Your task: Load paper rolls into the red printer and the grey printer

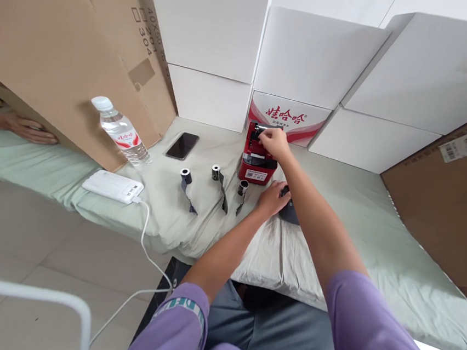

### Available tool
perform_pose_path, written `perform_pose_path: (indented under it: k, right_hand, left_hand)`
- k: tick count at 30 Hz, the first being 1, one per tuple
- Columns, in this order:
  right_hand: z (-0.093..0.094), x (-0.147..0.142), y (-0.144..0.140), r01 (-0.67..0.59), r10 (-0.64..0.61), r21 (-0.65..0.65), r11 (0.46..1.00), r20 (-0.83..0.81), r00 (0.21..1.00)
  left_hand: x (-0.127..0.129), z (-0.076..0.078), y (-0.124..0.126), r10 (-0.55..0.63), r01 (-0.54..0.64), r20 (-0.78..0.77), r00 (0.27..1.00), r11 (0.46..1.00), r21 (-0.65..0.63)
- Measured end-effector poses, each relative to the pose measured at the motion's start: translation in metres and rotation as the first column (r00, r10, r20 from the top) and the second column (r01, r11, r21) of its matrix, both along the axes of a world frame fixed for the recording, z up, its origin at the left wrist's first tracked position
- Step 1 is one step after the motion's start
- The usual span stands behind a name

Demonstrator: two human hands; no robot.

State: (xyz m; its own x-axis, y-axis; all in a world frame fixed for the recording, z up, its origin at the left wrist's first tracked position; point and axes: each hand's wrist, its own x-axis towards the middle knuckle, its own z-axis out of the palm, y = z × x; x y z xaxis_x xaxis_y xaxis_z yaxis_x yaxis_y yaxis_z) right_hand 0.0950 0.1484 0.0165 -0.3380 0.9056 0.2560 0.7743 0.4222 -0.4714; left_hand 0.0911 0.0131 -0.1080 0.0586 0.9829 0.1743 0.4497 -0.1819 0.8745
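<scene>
A small red machine (255, 163) stands on the pale green sheet (358, 209) in front of me. My right hand (274, 142) rests on the machine's top, fingers curled around its black upper part. Beside the machine's base, my left hand (272, 197) lies on the sheet, touching a small dark object (288, 210) that is partly hidden under my right forearm. Three small rolls with dark tape tails (186, 179) (217, 174) (242, 189) sit in a row left of the machine.
A black phone (182, 145), a water bottle (119, 130) and a white power bank (113, 186) with cable lie to the left. White boxes (311, 56) and cardboard (64, 43) wall the back. Another person's hand (27, 129) rests at the far left.
</scene>
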Motion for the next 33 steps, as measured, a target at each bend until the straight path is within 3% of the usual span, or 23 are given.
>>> perform_pose_path:
  k: [3,6,9,19,29,33]
  right_hand:
    - [0.006,0.012,-0.001,0.132,-0.12,0.196,0.972,-0.071,0.99]
    - [0.01,0.017,0.0,0.1,-0.123,0.27,0.958,0.071,0.99]
    - [0.014,0.016,-0.004,0.022,-0.075,0.228,0.973,0.226,0.971]
    - [0.021,0.02,-0.056,-0.048,-0.008,0.113,0.992,0.449,0.893]
    - [0.023,0.026,-0.062,-0.031,0.02,0.02,0.999,0.416,0.909]
    - [0.022,0.022,-0.067,0.066,-0.052,-0.031,0.997,0.342,0.938]
  left_hand:
    - [0.001,-0.003,0.001,0.01,-0.01,0.022,1.0,1.0,0.017]
    - [0.001,-0.006,0.002,0.009,-0.011,0.039,0.999,0.999,0.034]
    - [0.001,-0.006,0.002,0.005,-0.005,0.043,0.999,1.0,0.013]
    - [-0.001,-0.003,0.0,0.001,-0.002,0.035,0.999,1.0,0.023]
    - [-0.001,-0.003,0.001,0.0,-0.001,0.054,0.999,0.999,0.034]
    - [0.0,-0.01,0.004,-0.006,0.003,0.056,0.998,0.998,0.059]
